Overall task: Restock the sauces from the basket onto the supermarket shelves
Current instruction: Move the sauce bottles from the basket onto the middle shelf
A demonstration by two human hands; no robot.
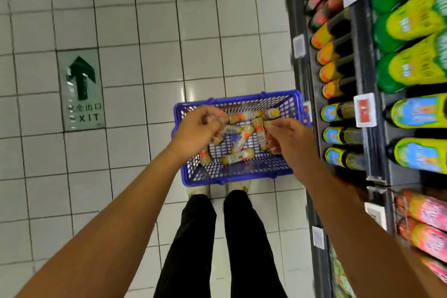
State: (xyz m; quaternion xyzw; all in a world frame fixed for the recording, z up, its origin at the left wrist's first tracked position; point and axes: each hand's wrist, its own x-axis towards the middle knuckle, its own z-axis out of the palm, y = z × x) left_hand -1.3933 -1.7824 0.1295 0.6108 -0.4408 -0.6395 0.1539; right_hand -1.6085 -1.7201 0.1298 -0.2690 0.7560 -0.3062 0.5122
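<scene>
The blue basket (232, 174) stood on the floor (145, 31) beside the shelves (373, 152). It contained several sauce bottles (238, 158) lying loose on its bottom. The left hand (196, 132), at the basket's left edge, pinched the end of the far bottle (242, 116). The right hand (290, 139) hung curled over the right edge; whether it held anything could not be told

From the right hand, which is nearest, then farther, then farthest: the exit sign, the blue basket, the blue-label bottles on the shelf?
1. Blue basket, just under the right hand.
2. Blue-label bottles, on the shelf to its right.
3. Exit sign, on the floor far to the left.
</scene>
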